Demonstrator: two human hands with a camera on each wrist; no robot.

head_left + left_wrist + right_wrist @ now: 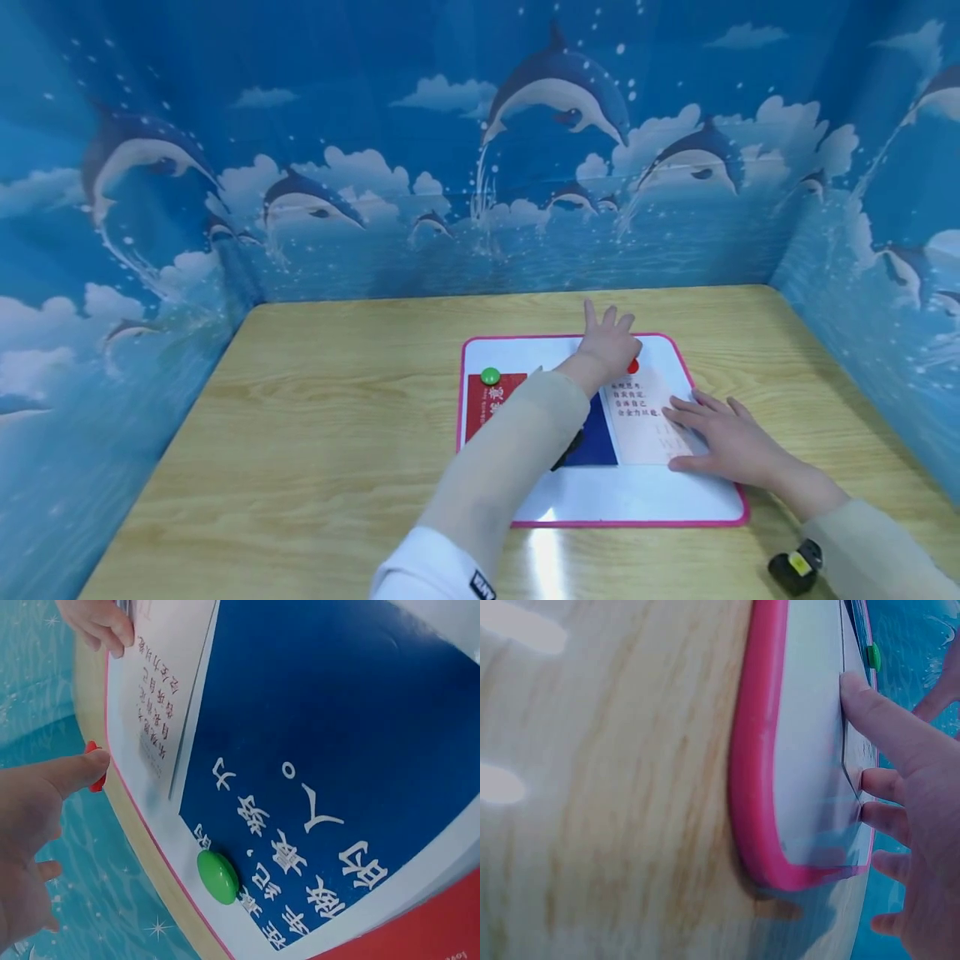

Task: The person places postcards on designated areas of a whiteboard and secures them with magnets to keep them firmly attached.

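My left hand [602, 348] pinches a red round magnet [96, 766] between thumb and index finger at the top of a pale card [641, 417] printed with red characters; its other fingers are spread. On the lower right part of that card, the fingers of my right hand [723, 437] lie along its edge, with the thumb [870, 694] at its bottom edge. All three cards lie on a whiteboard [637, 496] with a pink rim. A green magnet [217, 877] sits on the top edge of the dark blue card [330, 735].
Left of the blue card, a red card [491, 404] has another green magnet [490, 377] at its top; my left forearm hides part of both cards. The board rests on a wood-grain table [322, 433]. Blue dolphin-print curtains [420, 150] rise along the back and sides.
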